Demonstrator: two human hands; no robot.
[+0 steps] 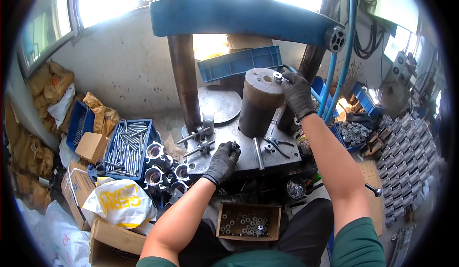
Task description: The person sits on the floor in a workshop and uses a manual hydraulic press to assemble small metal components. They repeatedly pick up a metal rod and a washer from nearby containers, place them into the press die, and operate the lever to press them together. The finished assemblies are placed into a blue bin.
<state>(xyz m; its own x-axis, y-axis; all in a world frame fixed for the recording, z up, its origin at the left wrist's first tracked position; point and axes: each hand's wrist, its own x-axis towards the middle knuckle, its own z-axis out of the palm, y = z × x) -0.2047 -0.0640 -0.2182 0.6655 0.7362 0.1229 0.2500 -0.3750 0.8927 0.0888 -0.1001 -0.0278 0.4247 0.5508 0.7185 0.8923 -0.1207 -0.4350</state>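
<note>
Above and right of the frame's middle, a small metal ring (277, 77) sits on a tall cylinder (261, 105), against the right hand's (299, 95) fingertips; that arm stretches up. The left hand (223, 162) bends over the bench (239, 143), fingers curled. I can't tell either grip.
</note>
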